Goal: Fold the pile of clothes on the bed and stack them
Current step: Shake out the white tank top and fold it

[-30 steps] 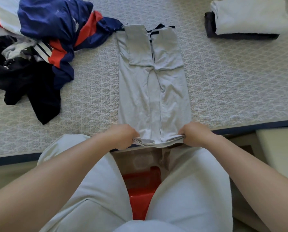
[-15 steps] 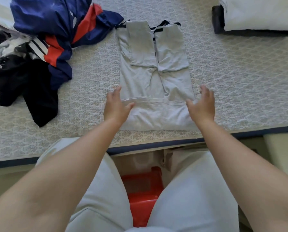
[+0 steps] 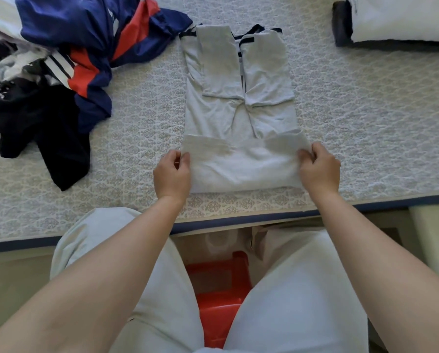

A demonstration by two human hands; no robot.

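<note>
While hands (image 3: 244,171) pinch both edges, grey shirt (image 3: 238,118) half folded

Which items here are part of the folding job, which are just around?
Job: grey shirt, left hand, right hand, unfolded clothes pile, folded stack.
Around: bed, red stool.

Lying flat on bed (image 3: 366,123): grey shirt (image 3: 238,118), sleeves folded in, hem doubled up; unfolded pile (image 3: 52,67) far-left; folded stack (image 3: 402,21) far-right.
</note>
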